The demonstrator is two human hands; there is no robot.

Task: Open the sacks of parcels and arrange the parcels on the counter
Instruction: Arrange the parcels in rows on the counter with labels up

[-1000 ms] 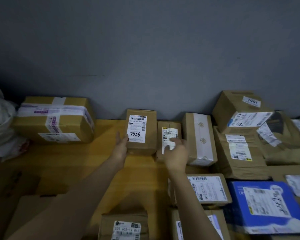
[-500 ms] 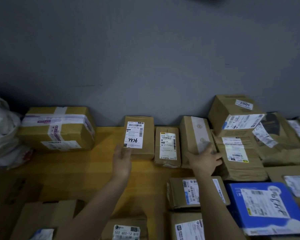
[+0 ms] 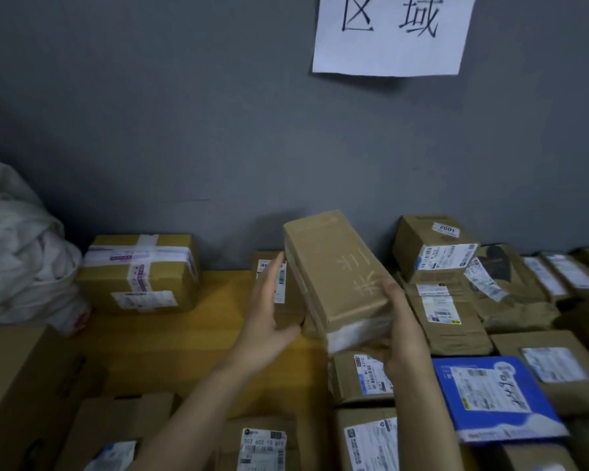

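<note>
A long brown parcel [image 3: 334, 266] with white tape on its near end is lifted and tilted above the yellow counter [image 3: 191, 338]. My right hand [image 3: 397, 338] grips its near right end from below. My left hand [image 3: 269, 311] lies with straight fingers against the parcel's left side. Behind my left hand a smaller brown parcel [image 3: 281, 287] with a white label stands against the wall, mostly hidden. A white sack [image 3: 17, 253] sits at the far left.
A taped brown box [image 3: 140, 273] sits at the back left. Stacked parcels [image 3: 436, 253] and a blue parcel [image 3: 493, 399] crowd the right side. More boxes [image 3: 262, 443] line the near edge. A paper sign [image 3: 391, 32] hangs on the grey wall.
My right hand has taken the long taped parcel and lifted it off the counter, tilting it. My left hand rose to its left side. The view tilted upward, showing the sign.
</note>
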